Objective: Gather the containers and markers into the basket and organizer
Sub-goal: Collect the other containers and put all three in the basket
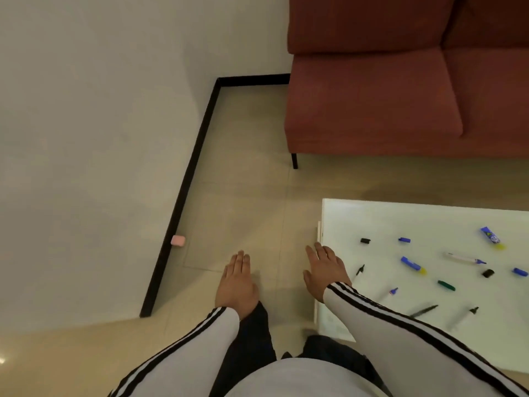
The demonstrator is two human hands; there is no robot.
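The right hand (325, 270) hovers beside the white table's (400, 219) edge, and the left hand (236, 282) is farther from it, over the floor. Both are flat with fingers straight, holding nothing. Markers (413, 265) and loose caps (365, 240) lie scattered on the table.

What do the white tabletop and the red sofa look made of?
The white tabletop looks like glass or glossy laminate: smooth, with a sheen and a pale edge. The red sofa looks like matte woven fabric upholstery: no shine, soft cushion seams.
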